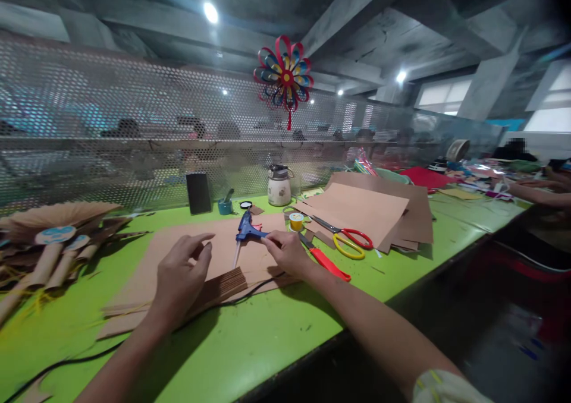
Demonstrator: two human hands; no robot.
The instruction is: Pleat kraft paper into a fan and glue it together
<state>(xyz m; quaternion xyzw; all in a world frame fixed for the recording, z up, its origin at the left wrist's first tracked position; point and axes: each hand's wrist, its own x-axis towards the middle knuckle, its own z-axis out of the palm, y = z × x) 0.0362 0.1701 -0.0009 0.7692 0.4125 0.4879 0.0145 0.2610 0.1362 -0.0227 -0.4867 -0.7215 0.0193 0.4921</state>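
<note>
My right hand (288,252) grips the handle of a blue hot glue gun (246,227), which lies over brown kraft paper sheets (172,251). A pale glue stick (236,255) sticks out of the gun towards me. My left hand (182,270) is open, thumb and index finger curved apart, with nothing visible between them. Right beside it is a folded stack of pleated brown paper (225,289); whether the hidden fingers touch it I cannot tell. A black cord (243,298) runs below the stack and across the green table (267,343).
Scissors with red and yellow handles (352,242), a red-handled cutter (330,264) and a yellow spool (295,221) lie to the right. Behind stand a thermos jug (279,188) and a teal cup (225,205). Paper fans (57,230) lie left. Another person's arm (539,194) is far right.
</note>
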